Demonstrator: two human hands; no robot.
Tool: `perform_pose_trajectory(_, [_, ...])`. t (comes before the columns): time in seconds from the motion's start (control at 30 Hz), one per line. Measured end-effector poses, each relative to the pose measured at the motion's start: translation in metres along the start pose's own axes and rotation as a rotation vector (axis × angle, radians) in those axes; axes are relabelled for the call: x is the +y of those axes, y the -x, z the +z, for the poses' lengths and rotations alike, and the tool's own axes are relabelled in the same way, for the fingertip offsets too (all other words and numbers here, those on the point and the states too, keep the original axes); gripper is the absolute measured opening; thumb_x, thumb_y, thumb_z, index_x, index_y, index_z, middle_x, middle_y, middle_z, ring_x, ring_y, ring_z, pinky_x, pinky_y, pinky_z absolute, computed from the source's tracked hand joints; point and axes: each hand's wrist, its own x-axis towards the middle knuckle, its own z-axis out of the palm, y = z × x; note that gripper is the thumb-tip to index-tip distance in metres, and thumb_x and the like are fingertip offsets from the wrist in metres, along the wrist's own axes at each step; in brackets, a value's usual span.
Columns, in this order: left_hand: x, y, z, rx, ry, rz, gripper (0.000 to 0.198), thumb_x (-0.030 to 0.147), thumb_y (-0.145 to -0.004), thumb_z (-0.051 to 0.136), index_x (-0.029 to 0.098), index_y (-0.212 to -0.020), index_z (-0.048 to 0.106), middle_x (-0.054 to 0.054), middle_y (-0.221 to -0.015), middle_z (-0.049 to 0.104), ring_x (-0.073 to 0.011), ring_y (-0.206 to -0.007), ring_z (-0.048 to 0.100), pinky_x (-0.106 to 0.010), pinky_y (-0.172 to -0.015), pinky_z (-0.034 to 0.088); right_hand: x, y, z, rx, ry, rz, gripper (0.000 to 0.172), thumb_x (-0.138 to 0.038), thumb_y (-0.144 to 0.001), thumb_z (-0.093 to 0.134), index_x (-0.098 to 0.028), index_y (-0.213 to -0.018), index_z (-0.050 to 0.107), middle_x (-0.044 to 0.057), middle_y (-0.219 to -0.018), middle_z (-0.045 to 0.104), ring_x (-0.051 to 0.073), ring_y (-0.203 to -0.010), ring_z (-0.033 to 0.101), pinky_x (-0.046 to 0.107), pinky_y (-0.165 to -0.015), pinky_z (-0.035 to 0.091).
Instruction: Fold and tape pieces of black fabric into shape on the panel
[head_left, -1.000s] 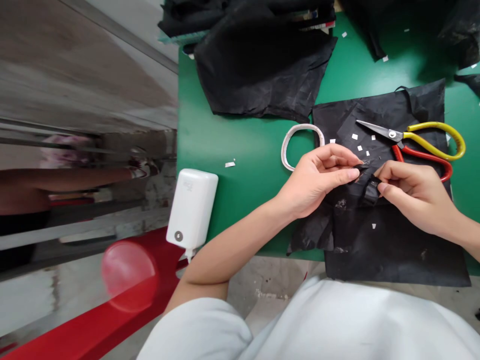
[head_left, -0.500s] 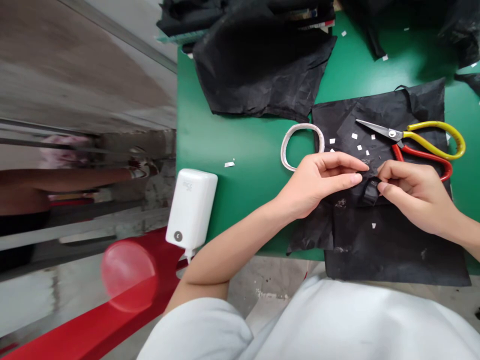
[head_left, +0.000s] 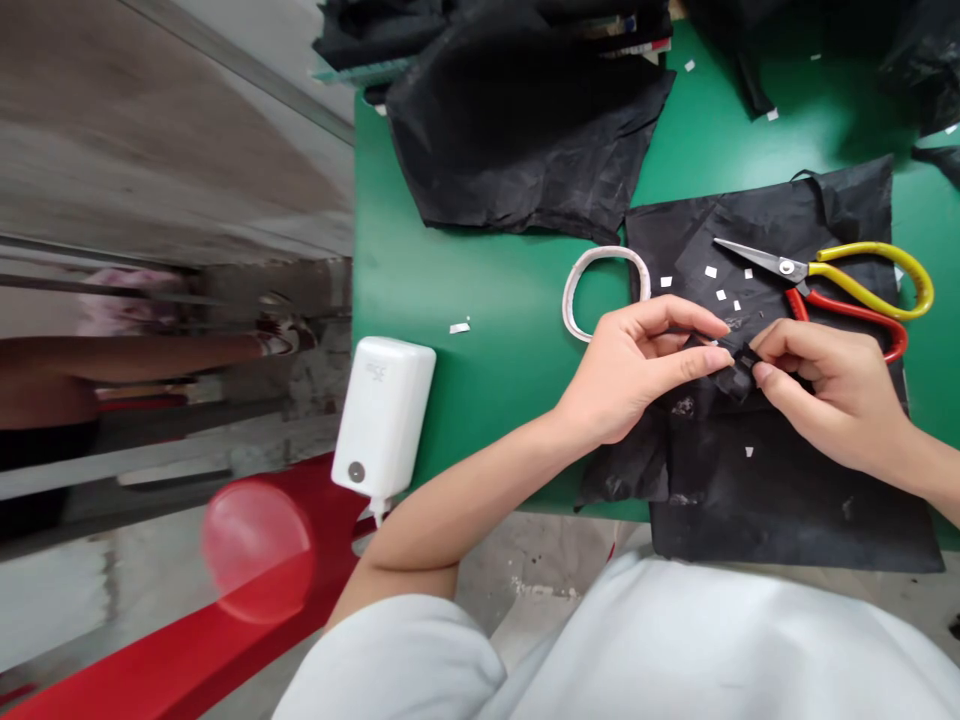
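Observation:
My right hand (head_left: 832,390) pinches a small black fabric strip (head_left: 735,380) between thumb and fingertips, just above a black cloth piece (head_left: 787,490). From the other side my left hand (head_left: 645,365) has its thumb and bent fingers around the strip's left end. A tiny white bit shows between those fingers; its exact contact is partly hidden. Scissors (head_left: 787,267) with one yellow and one red handle lie on the cloth beyond my right hand. Several small white squares (head_left: 711,272) are scattered there. A white oval ring (head_left: 571,290), maybe a tape roll, rests behind my left wrist.
A white power bank (head_left: 386,415) with a cable stands at the left edge of the green table (head_left: 495,290). More black cloth (head_left: 525,140) lies along the back. A red bench-like shape (head_left: 187,640) is at lower left, and another person's leg (head_left: 172,365) shows beyond.
The black strip has moved slightly left and now reaches between my left hand's fingers, where there was a gap before. My right hand has shifted a little with it.

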Motion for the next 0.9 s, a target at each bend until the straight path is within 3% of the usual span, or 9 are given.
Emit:
perform_pose_trajectory(0.37, [0.002,-0.0001,0.0011,0.042,-0.036,0.098,0.014,0.025,-0.068,0.082,0.015,-0.073,0.073,-0.003,-0.099,0.072,-0.0125,-0.078,0.073,-0.027,-0.087,0.055,0.0039,0.002,0.0025,-0.006,0.027,-0.077,0.017,-0.012,-0.081,0.052,-0.021,-0.069,0.045,-0.003,-0.062,0.054,0.008,-0.052,0.043,0.023,-0.048,0.033])
perform_pose_trajectory(0.67, [0.0035,0.0038,0.0026,0.043,-0.076,0.172,0.005,0.02,-0.071,0.079,0.018,-0.071,0.075,-0.002,-0.092,0.077,-0.0141,-0.081,0.074,-0.026,-0.082,0.058,0.0043,0.0007,0.0009,-0.031,0.026,-0.149,0.017,-0.01,-0.081,0.052,-0.021,-0.071,0.044,-0.003,-0.062,0.053,0.008,-0.055,0.046,0.023,-0.051,0.037])
perform_pose_trajectory(0.9, [0.0027,0.0025,0.0033,0.087,-0.174,0.247,0.007,0.023,-0.069,0.081,0.019,-0.068,0.075,-0.001,-0.081,0.077,-0.0126,-0.082,0.072,-0.022,-0.076,0.057,0.0005,0.0,0.0035,-0.114,-0.103,-0.364,0.011,-0.01,-0.081,0.055,-0.02,-0.078,0.054,0.004,-0.088,0.055,0.01,-0.076,0.056,0.024,-0.065,0.048])
